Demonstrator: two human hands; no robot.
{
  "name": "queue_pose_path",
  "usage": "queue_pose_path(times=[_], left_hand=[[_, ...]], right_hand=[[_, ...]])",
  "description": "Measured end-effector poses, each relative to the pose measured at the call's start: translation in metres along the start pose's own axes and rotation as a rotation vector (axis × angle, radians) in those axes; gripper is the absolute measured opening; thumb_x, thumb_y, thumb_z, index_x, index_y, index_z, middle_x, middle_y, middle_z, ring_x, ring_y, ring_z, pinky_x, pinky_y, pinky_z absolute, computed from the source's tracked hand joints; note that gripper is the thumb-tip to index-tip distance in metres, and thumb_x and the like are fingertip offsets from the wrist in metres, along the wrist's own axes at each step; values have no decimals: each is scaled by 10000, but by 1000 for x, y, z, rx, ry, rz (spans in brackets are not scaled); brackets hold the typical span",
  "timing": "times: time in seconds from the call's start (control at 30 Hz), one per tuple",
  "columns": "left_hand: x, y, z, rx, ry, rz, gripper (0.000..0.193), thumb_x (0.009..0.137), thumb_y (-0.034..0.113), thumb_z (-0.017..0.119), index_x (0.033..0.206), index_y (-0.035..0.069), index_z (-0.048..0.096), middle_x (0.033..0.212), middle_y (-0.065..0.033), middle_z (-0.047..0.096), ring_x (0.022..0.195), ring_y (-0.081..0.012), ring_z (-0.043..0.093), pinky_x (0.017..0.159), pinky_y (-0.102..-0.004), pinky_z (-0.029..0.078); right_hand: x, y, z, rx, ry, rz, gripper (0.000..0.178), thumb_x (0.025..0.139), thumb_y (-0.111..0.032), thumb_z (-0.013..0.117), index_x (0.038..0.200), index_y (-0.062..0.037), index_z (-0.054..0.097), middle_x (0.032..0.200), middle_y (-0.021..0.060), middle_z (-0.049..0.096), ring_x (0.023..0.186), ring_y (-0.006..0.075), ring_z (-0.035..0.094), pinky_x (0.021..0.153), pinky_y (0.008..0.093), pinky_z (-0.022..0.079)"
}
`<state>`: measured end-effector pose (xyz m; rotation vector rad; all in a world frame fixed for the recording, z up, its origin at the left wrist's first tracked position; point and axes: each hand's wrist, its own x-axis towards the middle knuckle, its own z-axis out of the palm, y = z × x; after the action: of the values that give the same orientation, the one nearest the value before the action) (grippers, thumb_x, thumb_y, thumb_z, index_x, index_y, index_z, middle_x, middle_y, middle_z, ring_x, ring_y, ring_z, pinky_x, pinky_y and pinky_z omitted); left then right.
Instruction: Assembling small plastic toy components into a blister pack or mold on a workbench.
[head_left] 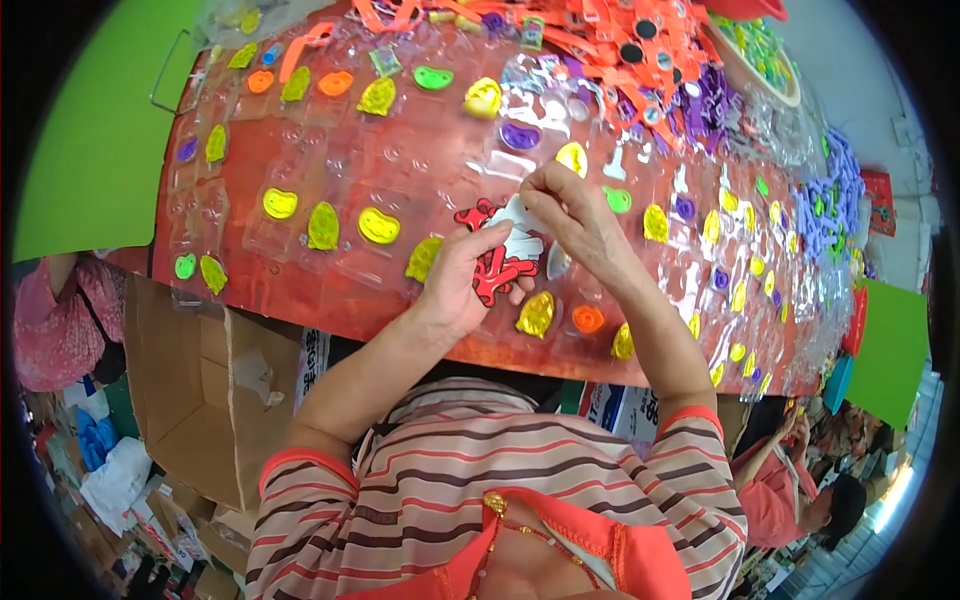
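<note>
We see our left hand [462,285] pressing the red plastic piece [492,268] to the bench [330,290]; right hand [572,215] fingers pinch its white part [520,240], just above the left fingers.

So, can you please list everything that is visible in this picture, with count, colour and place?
Red table top: one, across the middle.
Clear plastic blister trays: many, transparent, covering the table.
Small bean-shaped plastic pieces: many, yellow, green, orange, purple, spread over the trays.
Red plastic toy part: one, under the hands.
White piece: one, between the hands; its kind is unclear.
Orange strap-like parts: a heap, far edge.
Purple parts: a heap, right side.
Brown cardboard box: one, lower left.
Another person in pink: one, lower right.
Left hand: resting on the red part.
Right hand: fingers pinching above the white piece.
</note>
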<state>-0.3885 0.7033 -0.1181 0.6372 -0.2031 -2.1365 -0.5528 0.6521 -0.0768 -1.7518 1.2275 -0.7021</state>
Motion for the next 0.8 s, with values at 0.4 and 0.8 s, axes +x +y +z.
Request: queue_pose_path(times=[0.4,0.8], left_hand=[[10,33,-8,-148,67,171,272,929,216,516,1061,-15,576,852,-119,654,628,-212,637,485,-291,497],[-1,37,-25,-162,73,56,261,919,231,517,1115,59,531,950,-151,656,746,-283,662,547,-364,545]], right_hand=[[36,1,28,429,18,154,156,910,-143,578,898,11,561,750,5,547,719,65,500,632,223,416],[62,24,-31,256,324,86,212,871,-220,564,776,-30,566,656,-6,516,613,80,480,574,225,370]])
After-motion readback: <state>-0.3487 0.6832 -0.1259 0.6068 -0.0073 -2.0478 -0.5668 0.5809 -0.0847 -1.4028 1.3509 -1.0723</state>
